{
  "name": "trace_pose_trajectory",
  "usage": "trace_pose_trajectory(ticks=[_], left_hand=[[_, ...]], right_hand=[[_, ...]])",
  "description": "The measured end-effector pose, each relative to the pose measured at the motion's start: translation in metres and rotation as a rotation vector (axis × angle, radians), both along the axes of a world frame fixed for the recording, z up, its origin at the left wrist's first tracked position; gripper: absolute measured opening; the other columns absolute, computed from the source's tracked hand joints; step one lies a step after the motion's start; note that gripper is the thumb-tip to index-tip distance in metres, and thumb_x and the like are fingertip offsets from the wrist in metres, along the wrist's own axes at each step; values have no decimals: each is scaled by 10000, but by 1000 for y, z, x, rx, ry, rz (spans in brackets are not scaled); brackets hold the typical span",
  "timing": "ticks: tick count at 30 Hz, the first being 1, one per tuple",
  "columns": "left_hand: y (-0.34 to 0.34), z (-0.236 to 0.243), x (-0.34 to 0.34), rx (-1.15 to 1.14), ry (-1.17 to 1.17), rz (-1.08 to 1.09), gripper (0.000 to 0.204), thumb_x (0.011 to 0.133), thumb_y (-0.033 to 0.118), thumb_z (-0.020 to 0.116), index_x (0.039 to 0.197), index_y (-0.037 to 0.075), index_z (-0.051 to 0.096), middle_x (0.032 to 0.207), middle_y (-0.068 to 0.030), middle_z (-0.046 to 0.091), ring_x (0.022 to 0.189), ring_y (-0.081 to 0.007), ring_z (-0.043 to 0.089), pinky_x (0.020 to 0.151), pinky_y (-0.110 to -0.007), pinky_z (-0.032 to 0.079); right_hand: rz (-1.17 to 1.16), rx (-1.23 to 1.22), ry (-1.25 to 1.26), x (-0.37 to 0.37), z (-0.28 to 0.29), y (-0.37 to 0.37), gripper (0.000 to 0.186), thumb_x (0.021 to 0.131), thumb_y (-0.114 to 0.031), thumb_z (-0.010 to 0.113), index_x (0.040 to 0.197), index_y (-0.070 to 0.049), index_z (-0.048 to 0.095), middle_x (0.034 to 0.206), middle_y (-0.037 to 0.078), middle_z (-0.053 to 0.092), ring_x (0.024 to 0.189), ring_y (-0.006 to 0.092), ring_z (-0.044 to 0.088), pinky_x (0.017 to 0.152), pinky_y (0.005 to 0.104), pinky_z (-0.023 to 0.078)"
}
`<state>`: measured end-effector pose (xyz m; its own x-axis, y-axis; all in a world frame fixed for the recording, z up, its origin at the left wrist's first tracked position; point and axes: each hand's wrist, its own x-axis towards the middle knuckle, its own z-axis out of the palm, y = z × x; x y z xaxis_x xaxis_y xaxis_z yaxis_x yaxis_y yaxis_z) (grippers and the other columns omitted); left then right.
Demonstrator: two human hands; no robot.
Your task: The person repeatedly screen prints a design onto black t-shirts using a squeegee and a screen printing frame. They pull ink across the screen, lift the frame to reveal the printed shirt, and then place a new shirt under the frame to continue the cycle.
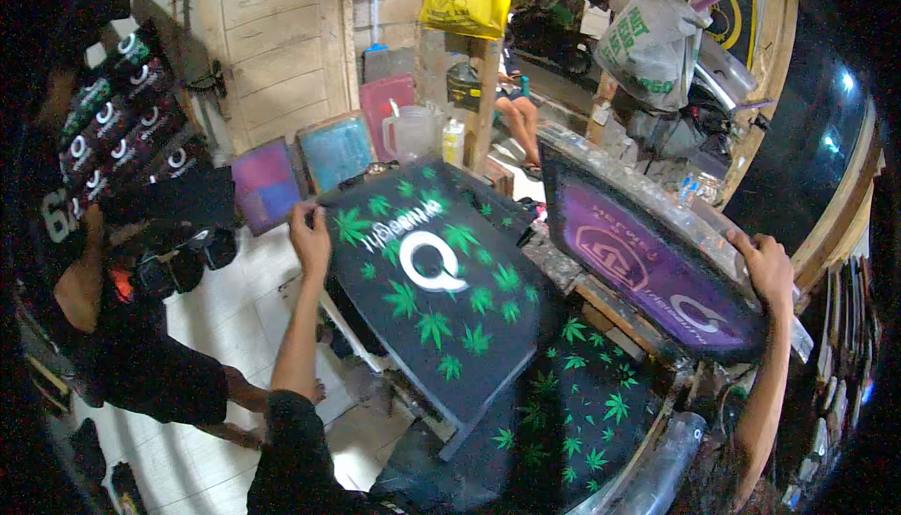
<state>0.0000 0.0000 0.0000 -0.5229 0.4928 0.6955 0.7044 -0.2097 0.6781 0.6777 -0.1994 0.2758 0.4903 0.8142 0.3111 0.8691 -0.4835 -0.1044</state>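
A black fabric panel [394, 261] with green leaf prints and a white ring-shaped mark lies over a slanted board in front of me. My left hand [311, 236] is closed in a pinch at its far left corner. To the right, a purple printing screen [610, 247] in a dark frame stands tilted up, with pale markings on its mesh. My right hand [767, 269] holds the frame's upper right edge. More black leaf-printed fabric [571, 421] hangs below the board on the near right.
Beside me on the left stands a person [150, 355] in dark clothes near several printed black pieces [117, 130]. Coloured screens [336, 153], a clear jug [411, 132] and a bottle [452, 142] are behind the board. Plastic bags [654, 41] hang beyond. A clear plastic roll [664, 463] lies at lower right.
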Motion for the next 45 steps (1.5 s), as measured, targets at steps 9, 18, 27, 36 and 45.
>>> trace_pose_trajectory(ticks=[9, 18, 27, 36, 45], left_hand=[[-102, -100, 305, -39, 355, -909, 487, 874, 106, 675, 1335, -20, 583, 1443, -244, 518, 1399, -428, 446, 1185, -499, 348], [-392, -129, 522, -225, 871, -1943, 598, 920, 437, 638, 1425, 126, 557, 1454, -184, 547, 1409, -368, 435, 1199, -645, 221], [-194, -138, 314, -533, 1113, -1341, 716, 879, 584, 663, 1438, 149, 560, 1574, -179, 403, 1497, -411, 281, 1205, -652, 167], [-207, -146, 318, -575, 1170, -1417, 661, 916, 609, 614, 1448, 218, 576, 1621, -109, 376, 1541, -346, 232, 1171, -739, 51], [-210, -146, 325, -567, 1175, -1392, 720, 888, 643, 614, 1439, 180, 587, 1642, -126, 335, 1559, -387, 154, 1176, -736, -28]], right_hand=[[-16, 146, -130, -2, -17, -8, 755, 891, -683, 546, 1041, 30, 740, 1049, 317, 690, 1078, 471, 636, 929, 519, 474], [43, 35, -79, 9, -17, -6, 854, 878, -787, 490, 1037, 13, 741, 1089, 281, 712, 1087, 436, 673, 944, 512, 519], [49, 116, -74, 22, -5, 14, 931, 791, -864, 513, 1157, -42, 752, 1183, 277, 699, 1135, 451, 668, 986, 503, 524], [38, 39, -19, 21, 4, 8, 815, 845, -751, 535, 1234, -57, 712, 1207, 275, 689, 1159, 426, 661, 1001, 486, 514], [75, 38, 71, 18, 12, 2, 790, 864, -694, 546, 1199, 2, 711, 1237, 266, 680, 1184, 424, 646, 1021, 474, 499]])
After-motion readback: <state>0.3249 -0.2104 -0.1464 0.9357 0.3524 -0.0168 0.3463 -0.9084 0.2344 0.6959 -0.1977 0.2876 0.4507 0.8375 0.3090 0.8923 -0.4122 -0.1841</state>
